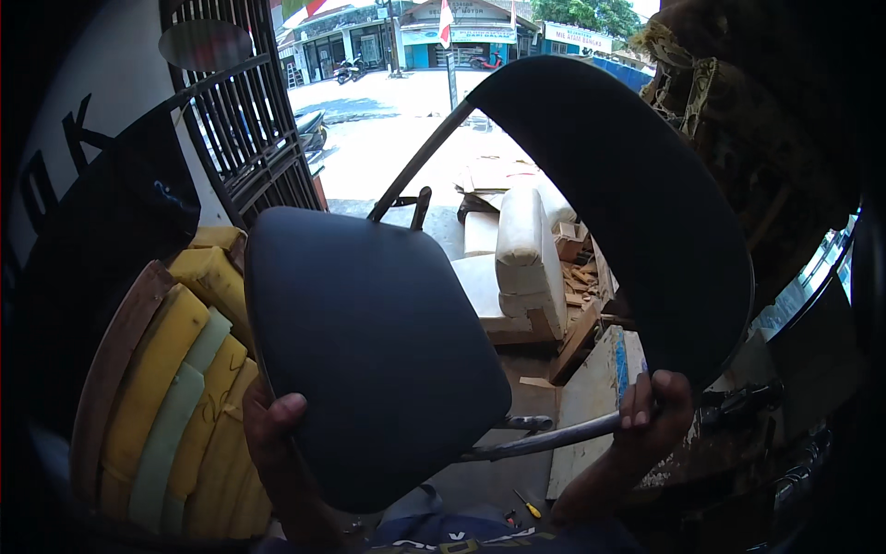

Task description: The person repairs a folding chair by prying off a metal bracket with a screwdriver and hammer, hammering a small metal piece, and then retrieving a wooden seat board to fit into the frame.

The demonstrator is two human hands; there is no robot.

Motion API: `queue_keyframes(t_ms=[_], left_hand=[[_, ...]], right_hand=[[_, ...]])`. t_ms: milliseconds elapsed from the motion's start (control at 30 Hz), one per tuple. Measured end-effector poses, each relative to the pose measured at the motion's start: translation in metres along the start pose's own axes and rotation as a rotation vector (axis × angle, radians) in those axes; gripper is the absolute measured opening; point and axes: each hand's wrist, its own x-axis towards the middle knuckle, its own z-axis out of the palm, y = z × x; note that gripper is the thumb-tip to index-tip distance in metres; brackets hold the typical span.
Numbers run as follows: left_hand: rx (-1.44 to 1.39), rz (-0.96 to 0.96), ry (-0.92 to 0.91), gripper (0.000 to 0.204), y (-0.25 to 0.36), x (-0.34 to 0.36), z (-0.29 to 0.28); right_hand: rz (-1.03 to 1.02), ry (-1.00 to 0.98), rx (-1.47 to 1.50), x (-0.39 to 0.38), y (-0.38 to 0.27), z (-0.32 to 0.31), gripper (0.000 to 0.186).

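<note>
I hold a chair up in front of me. Its black padded seat [369, 351] fills the middle of the view and its black curved backrest [637, 212] arches up at the right. My left hand [272, 420] grips the seat's lower left edge, thumb on top. My right hand [657, 402] is closed around the chair's grey metal frame tube [554, 439] just below the backrest. A second frame bar [420, 162] runs up behind the seat.
Stacked yellow and pale green foam cushions [175, 406] lie at the left. A white sofa frame [521, 268] with wood scraps sits on the floor ahead. A dark metal gate [245, 111] stands at upper left, and a sunlit street beyond. A screwdriver [528, 504] lies below.
</note>
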Motion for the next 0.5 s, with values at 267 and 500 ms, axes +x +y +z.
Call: queue_keyframes(t_ms=[267, 500], left_hand=[[-0.062, -0.013, -0.270, 0.037, -0.012, 0.287, 0.032], [-0.195, -0.007, -0.582, 0.024, -0.055, 0.532, 0.124]], right_hand=[[-0.386, -0.103, 0.000, 0.182, 0.072, 0.090, 0.019], [-0.241, -0.132, 0.005, 0.398, 0.181, 0.120, 0.012]])
